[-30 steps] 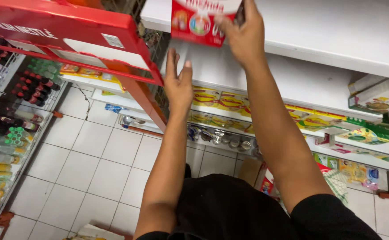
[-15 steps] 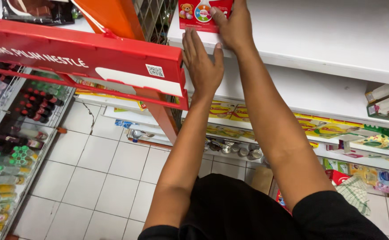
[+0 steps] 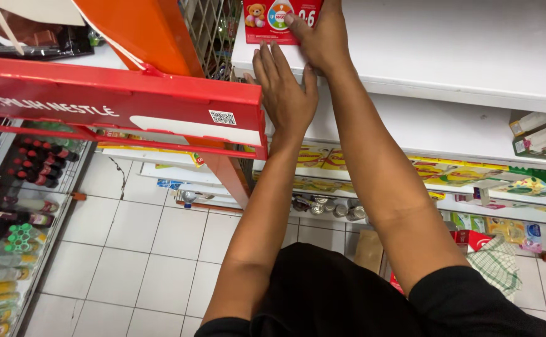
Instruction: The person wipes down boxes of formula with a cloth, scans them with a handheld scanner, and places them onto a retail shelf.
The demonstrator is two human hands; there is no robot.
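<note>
A red carton (image 3: 271, 20) with a teddy-bear picture stands at the left end of a white shelf (image 3: 447, 43), partly cut off by the top of the view. My right hand (image 3: 320, 39) rests on the carton's right side with the thumb across its front. My left hand (image 3: 284, 90) lies flat with fingers spread against the shelf's front edge, just below the carton, holding nothing. Both forearms reach up from below.
A red and orange display stand (image 3: 123, 100) juts in at the left, close to my left hand, with a wire mesh panel (image 3: 213, 28) behind it. Lower shelves (image 3: 447, 175) carry yellow and green packs. Bottles (image 3: 11, 218) fill racks at far left above white floor tiles.
The view has tilted up and closer to the shelf. My left hand rose from below the shelf to its front edge. My right hand stayed on the red carton.
</note>
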